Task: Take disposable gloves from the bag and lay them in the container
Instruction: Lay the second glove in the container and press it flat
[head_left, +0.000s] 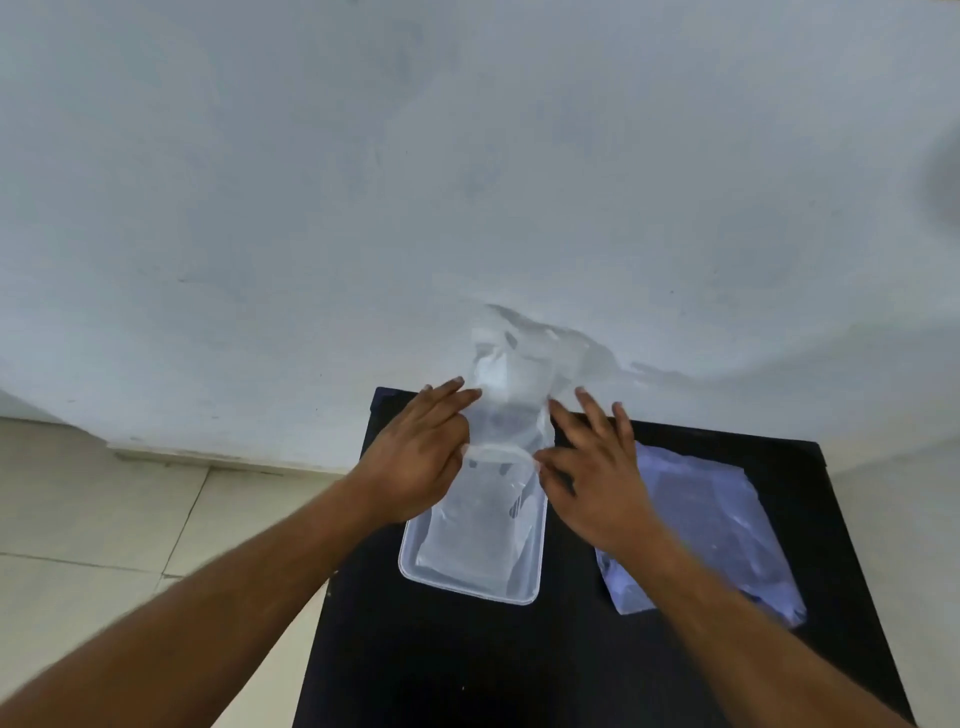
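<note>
Glove (511, 410) pinched betw both grips over container (470, 574), bag (722, 525) just right on table (467, 665).

Black table (467, 665): container (415, 564), bag (727, 525).

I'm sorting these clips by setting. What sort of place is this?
Probably a plain room in a home, not a workshop: a small black table stands against a bare painted wall, with pale floor tiles beside it. Nothing shows more.
</note>
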